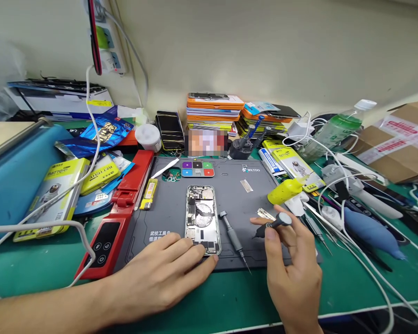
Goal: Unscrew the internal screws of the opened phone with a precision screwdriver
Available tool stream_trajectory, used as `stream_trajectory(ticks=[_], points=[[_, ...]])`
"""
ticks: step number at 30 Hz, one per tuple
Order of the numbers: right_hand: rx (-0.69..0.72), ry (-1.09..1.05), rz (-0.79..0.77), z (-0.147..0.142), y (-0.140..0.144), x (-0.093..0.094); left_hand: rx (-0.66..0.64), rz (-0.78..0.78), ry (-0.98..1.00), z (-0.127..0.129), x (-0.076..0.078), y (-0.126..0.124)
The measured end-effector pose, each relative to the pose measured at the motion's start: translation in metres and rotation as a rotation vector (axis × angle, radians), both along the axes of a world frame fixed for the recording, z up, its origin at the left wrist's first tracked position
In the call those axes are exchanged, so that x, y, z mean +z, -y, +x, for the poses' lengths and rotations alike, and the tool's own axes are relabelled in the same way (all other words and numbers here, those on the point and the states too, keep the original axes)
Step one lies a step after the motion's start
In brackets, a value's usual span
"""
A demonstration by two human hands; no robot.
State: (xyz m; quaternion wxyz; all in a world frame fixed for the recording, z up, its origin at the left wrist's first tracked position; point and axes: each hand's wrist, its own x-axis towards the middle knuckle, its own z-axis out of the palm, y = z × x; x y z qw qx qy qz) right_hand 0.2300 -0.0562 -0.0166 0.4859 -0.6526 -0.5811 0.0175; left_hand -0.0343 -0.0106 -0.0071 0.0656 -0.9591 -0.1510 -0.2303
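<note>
An opened smartphone lies on the grey work mat, its inner parts and a round coil showing. My left hand rests flat over the phone's lower end, fingers stretched out, the index fingertip at its bottom right corner. Between thumb and fingers, my right hand holds a short dark screwdriver, tilted, its tip toward the mat, right of the phone and apart from it. A second grey screwdriver lies on the mat between phone and right hand.
Left of the mat stands a red device with buttons. A yellow bottle sits to the right, near a blue air blower and loose white cables. Behind are a coloured-square box and a screwdriver holder.
</note>
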Motion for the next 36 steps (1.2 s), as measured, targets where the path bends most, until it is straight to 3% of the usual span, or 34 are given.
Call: stream_trajectory(ticks=[10, 19, 27, 36], points=[[0.036, -0.079, -0.089, 0.000, 0.002, -0.001, -0.032, -0.054, 0.037, 0.001, 0.004, 0.000], [0.138, 0.128, -0.086, 0.002, -0.002, 0.004, -0.080, -0.059, 0.072, -0.002, 0.009, 0.002], [0.085, 0.113, -0.042, 0.002, -0.002, 0.004, -0.169, -0.065, 0.097, -0.002, 0.011, 0.002], [0.082, 0.123, -0.008, 0.004, 0.000, 0.003, -0.159, -0.062, -0.008, -0.001, 0.006, 0.000]])
